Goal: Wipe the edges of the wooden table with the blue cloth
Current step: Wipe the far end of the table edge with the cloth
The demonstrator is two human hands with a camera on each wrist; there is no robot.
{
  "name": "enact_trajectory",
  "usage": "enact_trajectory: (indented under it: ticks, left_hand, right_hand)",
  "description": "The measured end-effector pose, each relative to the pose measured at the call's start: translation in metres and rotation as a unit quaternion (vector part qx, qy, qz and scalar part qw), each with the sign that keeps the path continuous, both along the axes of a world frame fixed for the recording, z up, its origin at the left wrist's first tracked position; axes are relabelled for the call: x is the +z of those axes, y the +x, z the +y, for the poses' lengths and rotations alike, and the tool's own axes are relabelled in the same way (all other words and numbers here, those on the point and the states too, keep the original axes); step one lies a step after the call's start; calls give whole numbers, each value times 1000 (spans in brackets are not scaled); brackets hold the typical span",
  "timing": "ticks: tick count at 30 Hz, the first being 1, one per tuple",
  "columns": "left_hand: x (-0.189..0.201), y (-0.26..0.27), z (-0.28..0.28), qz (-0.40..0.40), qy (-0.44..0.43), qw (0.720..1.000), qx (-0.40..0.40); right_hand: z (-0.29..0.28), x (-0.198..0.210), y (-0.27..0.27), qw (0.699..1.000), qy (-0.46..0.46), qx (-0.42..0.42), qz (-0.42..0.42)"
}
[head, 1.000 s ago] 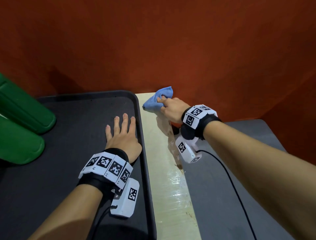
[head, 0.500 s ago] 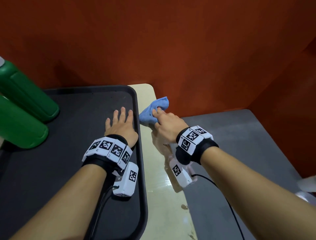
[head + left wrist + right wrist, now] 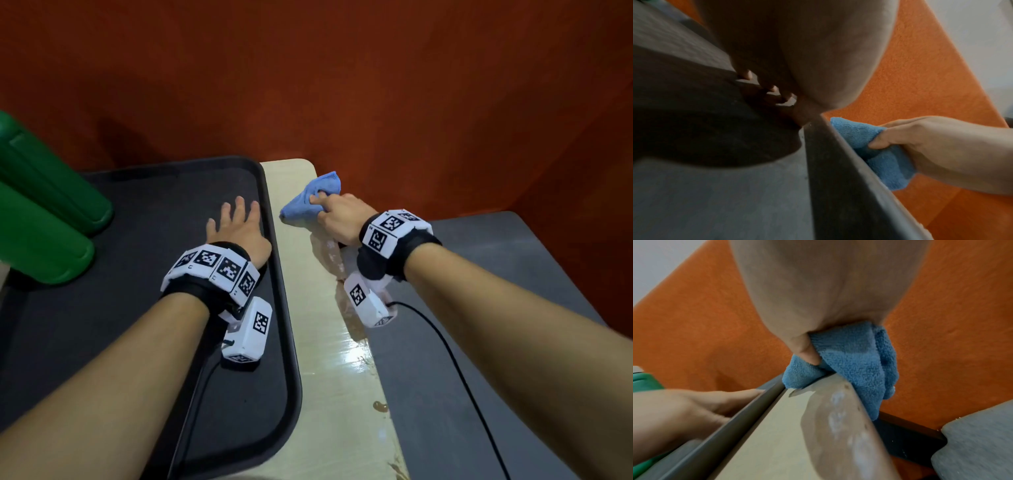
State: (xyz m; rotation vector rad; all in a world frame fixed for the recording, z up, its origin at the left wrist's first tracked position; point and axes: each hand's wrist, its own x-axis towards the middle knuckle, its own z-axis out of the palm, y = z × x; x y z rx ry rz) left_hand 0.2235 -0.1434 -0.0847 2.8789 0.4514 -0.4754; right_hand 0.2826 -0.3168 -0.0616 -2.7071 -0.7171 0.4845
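Note:
A bunched blue cloth (image 3: 310, 202) (image 3: 855, 363) (image 3: 865, 146) lies over the right edge of the pale wooden table (image 3: 325, 394) (image 3: 772, 443), near its far corner. My right hand (image 3: 337, 219) (image 3: 818, 305) (image 3: 931, 146) grips the cloth, thumb on top of it and the other fingers wrapped in it. My left hand (image 3: 239, 226) (image 3: 777, 48) (image 3: 684, 410) rests flat with straight fingers inside the black tray (image 3: 137, 308) (image 3: 735, 194), just left of the tray's right rim.
The black tray covers most of the table, leaving a narrow pale strip on the right. Two green cylinders (image 3: 37, 219) lie at the tray's left. A red-orange wall (image 3: 342, 85) stands close behind. A grey surface (image 3: 479, 342) lies lower, to the right of the table.
My right hand has slid the cloth back and forth along the table's right edge near the far corner. The left hand has stayed flat in the tray.

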Motion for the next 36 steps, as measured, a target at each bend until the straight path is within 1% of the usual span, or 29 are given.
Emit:
enact_trajectory:
  ticks: [3,6,11,15,18,21,26,28,32,36]
  left_hand:
    - [3,-9,1,-35,6,999,-8]
    - [10,-26,-11,-54,-9,998,-17]
    - [10,-52,-42,-48,-48,998,-7]
    - [3,-67,-48,-43,-35,998,-8]
    - [1,-68,-48,-43,-31,999,-8]
    - [0,-67,-49,-43,-25,999,-5]
    - [-1,-68,-50,-39,-27,999,-8]
    - [-1,-68,-50,-39,-24,999,-9]
    - [-2,-67,-49,-40,-25,999,-7]
    - [3,-68,-47,-39,-39,998,-6]
  right_hand:
    - [1,3,9,1000,1,-16,18]
    - [-4,3,0,1000,4,-8,17]
    - [-21,5,-43,1000,-1,14,25]
    - [-32,5,-85,1000,-9,17,16]
    - [-38,5,-104,1000,-9,19,2]
    - [-37,7,-100,1000,-18,14,7]
    - [-25,4,-66,999,-28,16,16]
    - [-24,4,-64,999,-27,20,24]
    - [-35,2,-92,1000,4,5,27]
    - [-53,3,-134,999,38,17,28]
